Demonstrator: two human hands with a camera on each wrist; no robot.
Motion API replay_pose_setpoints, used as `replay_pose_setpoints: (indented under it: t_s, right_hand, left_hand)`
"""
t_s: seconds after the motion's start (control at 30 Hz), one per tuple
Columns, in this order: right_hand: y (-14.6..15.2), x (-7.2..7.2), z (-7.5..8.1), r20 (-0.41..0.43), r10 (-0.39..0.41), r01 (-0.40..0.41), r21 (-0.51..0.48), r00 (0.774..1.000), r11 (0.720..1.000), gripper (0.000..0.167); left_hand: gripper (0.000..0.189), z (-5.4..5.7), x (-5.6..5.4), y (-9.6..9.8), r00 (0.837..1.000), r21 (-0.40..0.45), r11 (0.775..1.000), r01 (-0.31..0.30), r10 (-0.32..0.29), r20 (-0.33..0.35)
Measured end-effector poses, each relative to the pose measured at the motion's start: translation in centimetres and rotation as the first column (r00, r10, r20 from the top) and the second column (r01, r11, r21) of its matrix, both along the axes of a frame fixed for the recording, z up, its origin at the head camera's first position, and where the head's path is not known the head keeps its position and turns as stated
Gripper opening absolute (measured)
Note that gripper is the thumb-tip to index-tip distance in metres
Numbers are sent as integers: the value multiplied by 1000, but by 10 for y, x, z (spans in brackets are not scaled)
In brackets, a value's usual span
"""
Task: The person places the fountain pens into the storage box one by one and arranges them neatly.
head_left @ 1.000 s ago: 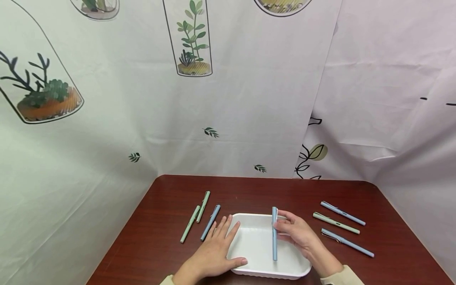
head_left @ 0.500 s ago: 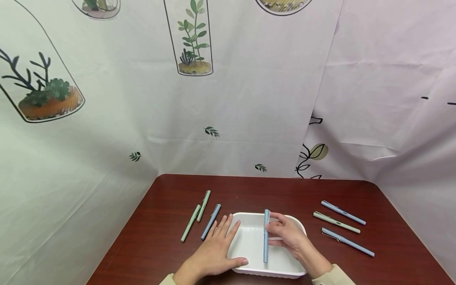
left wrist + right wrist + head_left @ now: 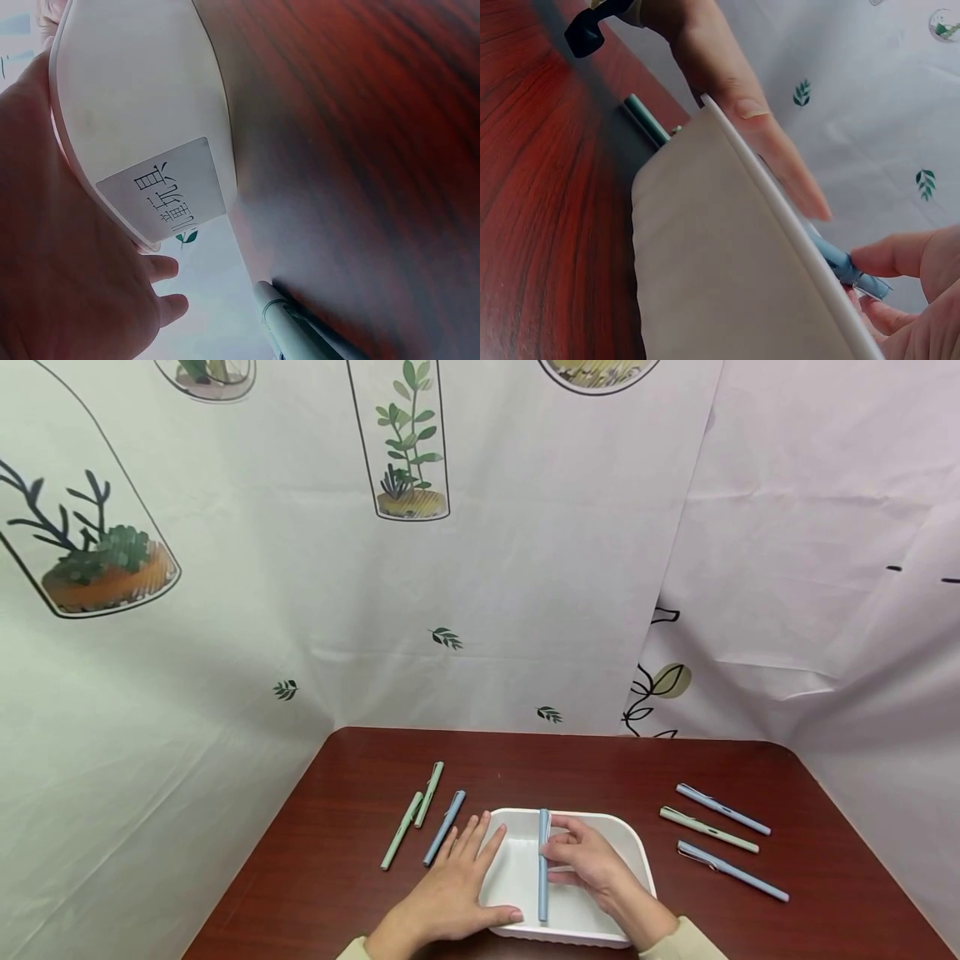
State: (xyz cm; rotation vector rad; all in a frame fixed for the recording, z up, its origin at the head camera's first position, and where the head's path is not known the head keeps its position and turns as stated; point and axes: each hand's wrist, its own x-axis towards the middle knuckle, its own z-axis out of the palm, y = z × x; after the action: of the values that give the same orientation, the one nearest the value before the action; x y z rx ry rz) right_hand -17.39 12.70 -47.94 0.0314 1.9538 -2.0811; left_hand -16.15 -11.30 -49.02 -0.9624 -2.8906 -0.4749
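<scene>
A white rectangular tray (image 3: 510, 877) stands near the front of the table. My left hand (image 3: 450, 889) lies along its left rim with fingers straight and spread, the thumb over the front corner. My right hand (image 3: 588, 864) pinches a light blue pen (image 3: 543, 885) between thumb and fingers. In the head view the pen overlaps the tray's middle, pointing front to back. The right wrist view shows the pen's clip end (image 3: 870, 285) just past the tray's rim, the rest hidden behind the tray's wall (image 3: 697, 247). A printed label (image 3: 165, 187) marks the tray's side in the left wrist view.
Left of the tray lie two green pens (image 3: 401, 831) and a blue pen (image 3: 445, 828). On the right, a green pen (image 3: 708, 829) lies between two blue pens (image 3: 733, 870). A printed cloth (image 3: 480, 568) hangs behind the dark red table (image 3: 585, 768).
My right hand has carried the blue pen leftward across the tray and slightly toward the front. My left hand has stayed on the left rim.
</scene>
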Motion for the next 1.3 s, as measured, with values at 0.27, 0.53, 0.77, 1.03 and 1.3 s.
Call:
replay_pose_setpoints:
  t_s: [0.27, 0.53, 0.77, 1.03, 1.3]
  right_hand:
    - [-11, -3, -8, 14, 10, -10, 30, 1000, 1000, 63]
    - [-16, -3, -10, 15, 39, -40, 35, 999, 999, 59]
    - [-28, -4, -8, 15, 59, -60, 49, 998, 997, 58]
    - [-40, -4, -8, 47, 47, -51, 89, 998, 995, 51]
    - [-51, -6, -13, 64, 29, -40, 170, 998, 985, 44]
  left_hand:
    - [107, 0, 0, -1, 1000, 0, 1000, -2, 2, 30]
    - [108, 0, 1, -2, 1000, -12, 1000, 3, -2, 20]
    - [110, 2, 0, -2, 1000, -8, 1000, 4, -4, 27]
    - [111, 3, 0, -1, 1000, -7, 1000, 2, -2, 14]
    - [113, 2, 0, 0, 1000, -14, 1000, -15, 16, 20]
